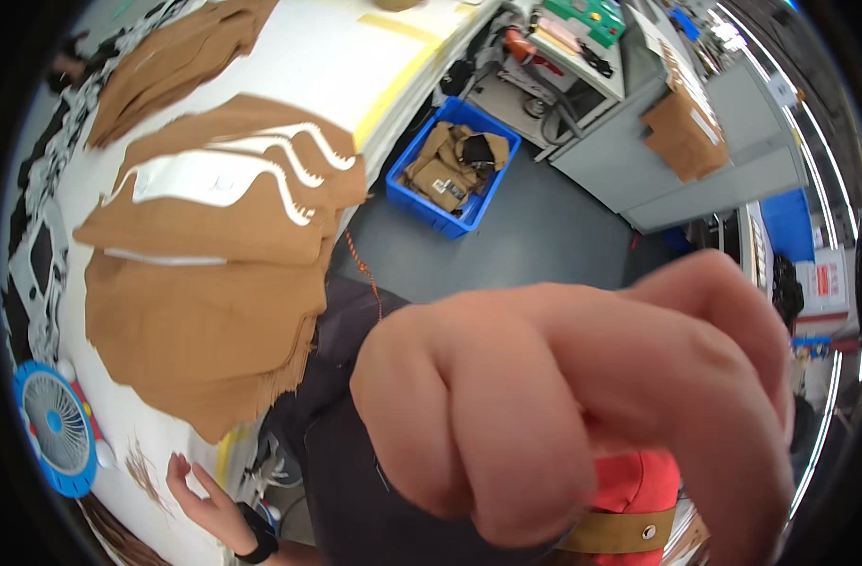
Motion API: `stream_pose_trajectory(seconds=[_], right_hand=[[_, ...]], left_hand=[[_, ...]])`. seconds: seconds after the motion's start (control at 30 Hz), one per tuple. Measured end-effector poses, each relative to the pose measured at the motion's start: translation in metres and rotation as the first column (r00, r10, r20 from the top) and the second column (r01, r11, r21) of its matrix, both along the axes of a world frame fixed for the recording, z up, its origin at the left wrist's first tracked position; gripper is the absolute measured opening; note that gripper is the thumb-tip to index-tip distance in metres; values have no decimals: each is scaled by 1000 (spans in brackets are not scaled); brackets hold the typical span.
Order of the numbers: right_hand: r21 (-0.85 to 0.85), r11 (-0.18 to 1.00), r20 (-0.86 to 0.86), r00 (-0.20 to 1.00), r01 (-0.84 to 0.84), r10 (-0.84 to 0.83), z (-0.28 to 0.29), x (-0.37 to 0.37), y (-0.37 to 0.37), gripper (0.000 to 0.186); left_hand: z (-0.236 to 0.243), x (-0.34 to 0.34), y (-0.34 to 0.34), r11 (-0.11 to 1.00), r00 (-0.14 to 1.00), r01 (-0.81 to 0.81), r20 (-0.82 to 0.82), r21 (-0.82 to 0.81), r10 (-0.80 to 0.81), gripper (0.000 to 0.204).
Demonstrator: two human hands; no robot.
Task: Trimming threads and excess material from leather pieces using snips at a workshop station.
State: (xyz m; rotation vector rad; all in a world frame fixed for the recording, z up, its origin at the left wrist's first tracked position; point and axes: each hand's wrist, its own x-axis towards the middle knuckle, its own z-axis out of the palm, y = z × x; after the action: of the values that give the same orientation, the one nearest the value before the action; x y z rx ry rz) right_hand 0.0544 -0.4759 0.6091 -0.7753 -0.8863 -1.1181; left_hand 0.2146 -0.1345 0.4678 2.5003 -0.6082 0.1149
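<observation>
My right hand is raised very close to the camera, large and blurred, with fingers curled; I cannot see whether it holds anything. At the lower left, my left hand, with a black band on the wrist, is open beside thin strands on the white table. Above it lie brown fabric pieces in stacks, with white curved pieces on top. A second brown stack lies farther back. Below me show dark clothing and a red item with an olive strap.
A blue fan stands at the table's left edge. A blue crate of khaki items sits on the grey floor. A machine table stands behind it, and a grey cabinet with hanging brown fabric is at the right.
</observation>
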Motion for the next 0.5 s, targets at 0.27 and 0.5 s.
stream_pose_trajectory(seconds=[0.27,0.5], right_hand=[[55,995,-73,994,-81,85,-6,7,8,19],[3,1000,-119,993,-26,27,-4,2,5,19]], left_hand=[[17,-8,-7,991,986,3,163,131,-25,33],[24,-13,-35,999,984,35,175,-20,-31,32]])
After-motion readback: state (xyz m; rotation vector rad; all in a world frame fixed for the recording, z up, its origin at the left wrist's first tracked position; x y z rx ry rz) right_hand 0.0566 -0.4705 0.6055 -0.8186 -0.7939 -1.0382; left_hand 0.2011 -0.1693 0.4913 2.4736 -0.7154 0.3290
